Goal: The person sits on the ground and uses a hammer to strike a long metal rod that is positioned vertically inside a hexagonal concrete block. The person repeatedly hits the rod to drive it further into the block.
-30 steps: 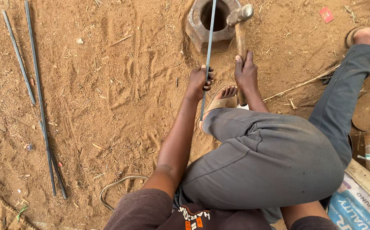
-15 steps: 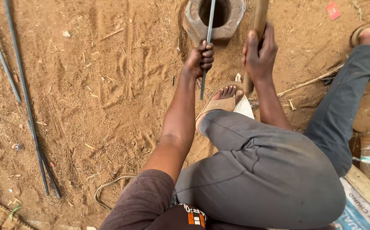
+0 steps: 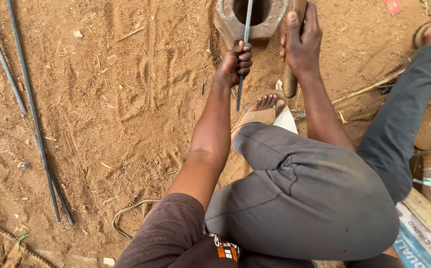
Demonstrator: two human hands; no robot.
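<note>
We see the left hand (image 3: 235, 63) with fingers wrapped around a rod (image 3: 244, 54), which runs near-to-far into the ring (image 3: 228, 22). The right hand's (image 3: 301, 42) fingers clasp a wooden handle (image 3: 290, 82), also lying near-to-far.

A thin grey metal rod (image 3: 245, 44) runs through the left hand (image 3: 235, 63), its far end over a heavy hollow metal block (image 3: 225, 22). The right hand (image 3: 301, 44) grips a brown wooden handle (image 3: 290, 82), upright.

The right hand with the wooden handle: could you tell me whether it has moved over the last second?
Yes. The right hand has risen with the wooden handle, from beside the foot up level with the metal block.
</note>
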